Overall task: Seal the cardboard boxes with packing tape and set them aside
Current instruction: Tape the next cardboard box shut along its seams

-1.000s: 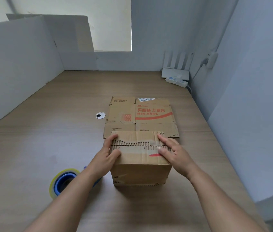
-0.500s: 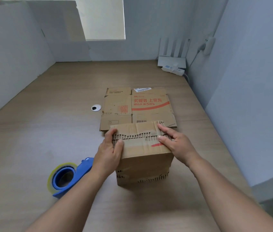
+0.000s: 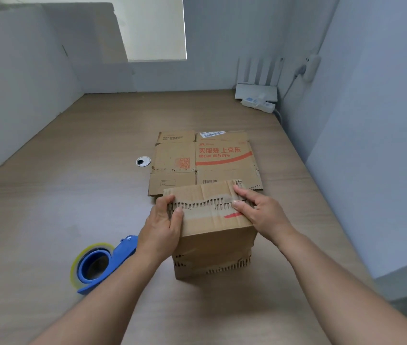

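Cardboard box (image 3: 216, 221) untaped: we grip it with left hand (image 3: 162, 229) fingers; right hand (image 3: 261, 214) fingers press flat; tape dispenser (image 3: 102, 265) unused.

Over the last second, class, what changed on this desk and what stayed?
The box seems turned slightly, its right side farther away, and the left arm now uncovers the tape dispenser. Nothing was taken or let go: the left hand still pinches the flaps, the right hand presses them. The flat cardboard stayed.
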Demonstrator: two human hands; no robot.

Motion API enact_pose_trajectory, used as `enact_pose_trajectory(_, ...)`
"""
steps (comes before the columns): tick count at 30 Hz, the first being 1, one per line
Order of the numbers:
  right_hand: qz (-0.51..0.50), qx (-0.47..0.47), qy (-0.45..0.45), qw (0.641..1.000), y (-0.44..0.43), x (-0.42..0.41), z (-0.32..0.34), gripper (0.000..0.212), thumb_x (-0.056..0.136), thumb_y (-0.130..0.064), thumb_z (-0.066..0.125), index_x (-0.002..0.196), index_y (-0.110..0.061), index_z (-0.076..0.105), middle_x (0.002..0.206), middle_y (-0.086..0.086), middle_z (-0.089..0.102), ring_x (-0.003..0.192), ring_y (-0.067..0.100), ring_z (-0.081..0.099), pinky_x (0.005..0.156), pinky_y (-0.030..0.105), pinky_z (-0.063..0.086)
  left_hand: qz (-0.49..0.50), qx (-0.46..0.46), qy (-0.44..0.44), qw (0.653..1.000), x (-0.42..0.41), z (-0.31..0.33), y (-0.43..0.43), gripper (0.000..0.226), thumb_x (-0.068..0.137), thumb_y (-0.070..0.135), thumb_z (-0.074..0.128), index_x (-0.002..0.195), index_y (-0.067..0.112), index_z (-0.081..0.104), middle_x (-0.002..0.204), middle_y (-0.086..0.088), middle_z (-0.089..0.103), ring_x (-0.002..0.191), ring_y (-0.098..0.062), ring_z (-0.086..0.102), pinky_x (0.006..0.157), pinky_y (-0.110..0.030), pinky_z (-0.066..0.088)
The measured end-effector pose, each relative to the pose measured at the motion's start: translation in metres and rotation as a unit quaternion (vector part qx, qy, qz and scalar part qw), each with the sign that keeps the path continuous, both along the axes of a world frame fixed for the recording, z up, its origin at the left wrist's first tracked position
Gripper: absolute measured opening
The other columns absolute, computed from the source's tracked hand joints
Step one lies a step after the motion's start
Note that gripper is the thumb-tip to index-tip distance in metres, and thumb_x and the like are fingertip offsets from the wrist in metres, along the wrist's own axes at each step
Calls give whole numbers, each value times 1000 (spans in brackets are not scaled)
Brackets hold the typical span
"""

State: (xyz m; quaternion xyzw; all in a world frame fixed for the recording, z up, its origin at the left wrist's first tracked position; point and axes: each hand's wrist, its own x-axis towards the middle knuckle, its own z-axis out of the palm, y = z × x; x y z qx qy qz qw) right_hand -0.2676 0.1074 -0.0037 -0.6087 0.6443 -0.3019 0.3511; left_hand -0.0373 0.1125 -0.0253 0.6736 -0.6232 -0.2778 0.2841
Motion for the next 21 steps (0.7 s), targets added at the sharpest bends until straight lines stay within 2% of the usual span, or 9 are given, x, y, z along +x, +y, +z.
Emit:
enact_pose_trajectory(4, -10, -3, 0, 1000, -4, 2, -4, 45, 91, -37, 61, 135, -31, 52, 143, -4, 48, 130, 13, 44, 104, 23, 39, -15, -3, -9, 1000, 3, -3, -9, 34, 101, 35, 34, 133, 26, 31, 141, 1, 41, 120, -21, 46, 89, -38, 44)
enact_pose_trajectory(9, 3, -7, 27, 1000, 10, 3, -11, 45, 93, -32, 59, 137, -28, 50, 139, -6, 52, 117, 6, 52, 89, 8, 38, -29, 24, -17, 999, 6, -6, 6, 31, 100, 34, 38, 129, 24, 33, 138, 1, 43, 118, -20, 48, 91, -37, 42)
enact_pose_trajectory(11, 22, -10, 69, 997, 30, 4, -22, 44, 96, -29, 54, 139, -30, 46, 140, -6, 52, 118, 6, 51, 96, 14, 40, -57, 24, -47, 997, 6, -18, 30, 32, 99, 36, 39, 128, 26, 30, 137, 3, 44, 116, -16, 49, 90, -39, 47)
enact_pose_trajectory(13, 25, -18, 105, 994, 37, 6, -30, 44, 99, -32, 48, 142, -35, 40, 143, -9, 48, 126, 10, 47, 103, 26, 41, -60, 18, -48, 997, 8, -23, 41, 41, 99, 39, 37, 138, 31, 24, 139, 5, 41, 119, -14, 49, 91, -39, 49)
enact_pose_trajectory(15, 23, -7, 137, 990, 24, 7, -31, 44, 101, -34, 41, 145, -37, 36, 144, -9, 45, 129, 14, 44, 102, 32, 42, -54, 35, -42, 997, 9, -23, 26, 46, 100, 40, 36, 143, 33, 19, 144, 4, 39, 123, -17, 47, 95, -38, 47)
enact_pose_trajectory(18, 35, 25, 184, 982, 1, 10, -32, 45, 102, -39, 34, 147, -37, 30, 146, -7, 43, 129, 17, 43, 99, 35, 43, -49, 89, -30, 994, 9, -21, 5, 47, 101, 39, 35, 145, 33, 20, 142, -2, 44, 110, -22, 51, 90, -42, 50)
enact_pose_trajectory(21, 36, 31, 194, 980, 4, 14, -37, 46, 101, -39, 35, 147, -37, 31, 148, -10, 40, 131, 15, 42, 99, 33, 42, -47, 95, -43, 993, 13, -24, 11, 48, 101, 39, 37, 146, 31, 24, 138, -1, 47, 100, -15, 51, 82, -34, 52)
